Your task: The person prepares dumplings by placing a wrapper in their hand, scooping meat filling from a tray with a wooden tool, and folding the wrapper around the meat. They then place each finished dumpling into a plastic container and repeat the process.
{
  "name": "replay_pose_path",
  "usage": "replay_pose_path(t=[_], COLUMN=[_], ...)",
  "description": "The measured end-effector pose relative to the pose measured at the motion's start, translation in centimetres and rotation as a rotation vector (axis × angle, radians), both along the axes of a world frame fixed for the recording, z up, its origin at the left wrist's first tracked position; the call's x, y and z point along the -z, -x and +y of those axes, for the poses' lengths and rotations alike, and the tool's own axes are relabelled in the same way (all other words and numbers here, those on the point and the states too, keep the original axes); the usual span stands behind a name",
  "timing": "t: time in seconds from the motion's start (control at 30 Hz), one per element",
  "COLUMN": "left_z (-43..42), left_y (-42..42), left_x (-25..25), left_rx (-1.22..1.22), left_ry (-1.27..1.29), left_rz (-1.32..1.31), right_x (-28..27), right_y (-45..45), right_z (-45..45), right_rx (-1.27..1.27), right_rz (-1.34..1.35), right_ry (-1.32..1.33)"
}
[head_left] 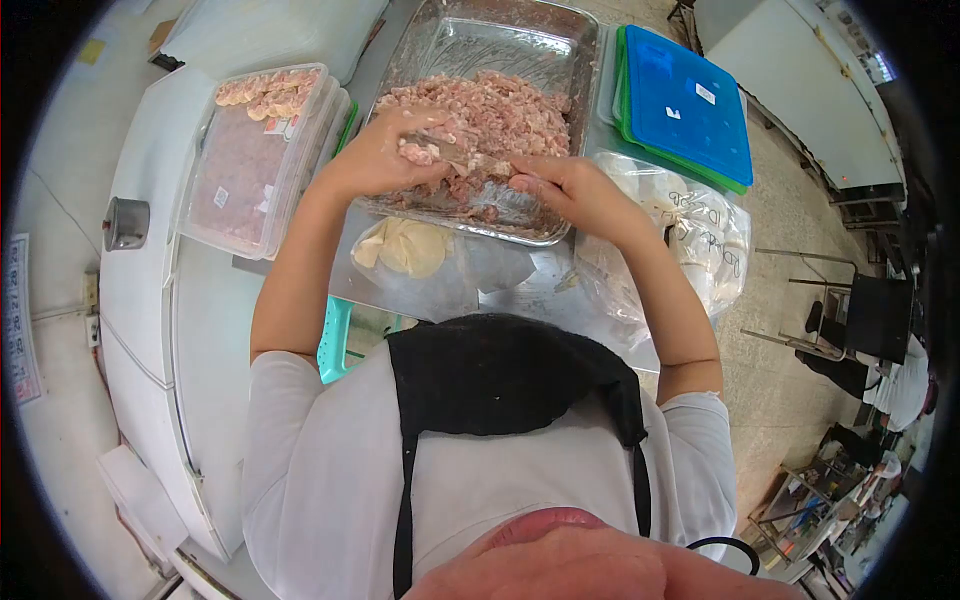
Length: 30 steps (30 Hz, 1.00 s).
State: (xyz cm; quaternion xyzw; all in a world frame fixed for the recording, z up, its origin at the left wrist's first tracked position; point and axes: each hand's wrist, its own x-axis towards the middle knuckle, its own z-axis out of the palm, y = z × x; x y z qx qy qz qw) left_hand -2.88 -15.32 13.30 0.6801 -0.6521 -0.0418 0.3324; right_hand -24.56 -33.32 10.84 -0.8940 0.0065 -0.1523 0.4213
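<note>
My left hand (385, 158) is curled over the near left part of a metal tray (490, 25). A small lump of minced meat (420, 153) sits in its fingers; whether a wrapper lies under it I cannot tell. My right hand (575, 190) is closed around a narrow, flat spatula-like tool (487, 165), smeared with meat, whose far end reaches the left hand. Behind both hands, raw minced meat (500, 110) is heaped in the tray. Just in front of the tray lies a stack of round, pale dumpling wrappers (405, 247) on clear plastic.
Stacked clear containers (235, 165) stand at the left, the top one holding pieces of meat. To the right are boxes with blue (690, 105) and green lids, plus a plastic bag of wrapped packs (700, 235). A metal cup (127, 222) rests on the white freezer (140, 290).
</note>
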Motion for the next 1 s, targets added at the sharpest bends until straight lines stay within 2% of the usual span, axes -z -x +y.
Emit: replay_pose_path(t=[0.03,0.1,0.13,0.17,0.2,0.23,0.3,0.33,0.37,0.4,0.43,0.5,0.53,0.57,0.6,0.63,0.67,0.73,0.8,0.83,0.87,0.9,0.97,1.0], left_z=[-0.3,-1.2,-1.4,-1.4,-1.3,-1.4,-1.4,-1.0,-0.7,-0.6,-0.4,0.4,0.8,1.1,1.3,1.4,1.4,1.5,1.7,1.8,2.0,2.3,3.1,3.6], left_y=[-0.1,-0.3,-1.1,-2.1,-2.6,-2.4,-1.7,-1.6,-1.6,-1.7,-1.3,0.1,0.8,1.3,1.6,1.4,1.1,0.5,0.1,-0.4,-1.2,-1.8,-3.1,-3.5], left_x=[-0.1,-0.5,0.7,3.0,4.2,3.4,1.9,2.4,3.1,3.3,2.2,-0.7,-1.9,-3.1,-3.7,-3.5,-3.3,-3.2,-3.3,-2.6,-1.1,-0.4,0.4,0.5], left_rx=[-0.003,-0.083,-0.088,-0.196,-0.305,-0.313,-0.139,-0.137,-0.208,-0.285,-0.280,-0.244,-0.236,-0.179,-0.124,-0.121,-0.046,0.040,0.126,0.132,0.062,-0.009,-0.021,-0.038], left_ry=[-0.003,-0.496,-0.493,-0.397,-0.300,-0.294,-0.453,-0.459,-0.440,-0.409,-0.410,-0.314,-0.316,-0.207,-0.093,-0.085,-0.110,-0.131,-0.155,-0.144,-0.208,-0.272,-0.209,-0.152], left_rz=[-0.001,0.385,0.383,0.377,0.371,0.372,0.529,0.535,0.414,0.289,0.284,0.460,0.466,0.464,0.460,0.463,0.395,0.329,0.069,0.071,0.185,0.297,0.235,0.175], right_x=[0.6,0.4,-0.7,-1.4,-1.5,-1.5,0.2,2.7,4.0,3.9,3.9,3.8,1.6,0.4,-0.6,-1.6,-2.7,-4.3,-3.8,-4.5,-6.4,-7.1,-7.8,-7.7], right_y=[-0.5,-0.8,-0.9,-1.0,-1.0,-1.0,-1.5,-2.0,-1.8,-1.3,-0.5,1.0,1.5,2.0,2.5,2.8,2.6,1.8,1.2,0.7,1.2,1.4,1.1,0.6], right_z=[-1.2,-1.9,-1.8,-1.6,-0.6,0.8,0.8,-0.6,-1.9,-2.9,-3.7,-4.5,-3.7,-3.0,-2.3,-1.5,-0.1,2.9,2.9,3.4,3.9,5.1,7.6,8.5], right_rx=[-0.033,-0.068,0.071,0.211,0.203,0.214,0.219,0.203,0.184,0.293,0.299,0.246,0.286,0.291,0.271,0.247,0.251,0.118,0.111,0.087,0.209,0.212,0.299,0.295], right_rz=[0.042,0.082,0.137,0.188,0.184,0.111,0.042,0.067,0.089,0.343,0.341,0.316,0.353,0.357,0.244,0.130,0.132,0.078,0.050,0.017,0.124,0.124,-0.009,0.059], right_ry=[0.003,0.007,0.217,0.429,0.433,0.420,0.407,0.387,0.376,0.569,0.567,0.512,0.404,0.410,0.152,-0.105,-0.099,0.004,0.112,0.217,0.372,0.381,0.427,0.561])
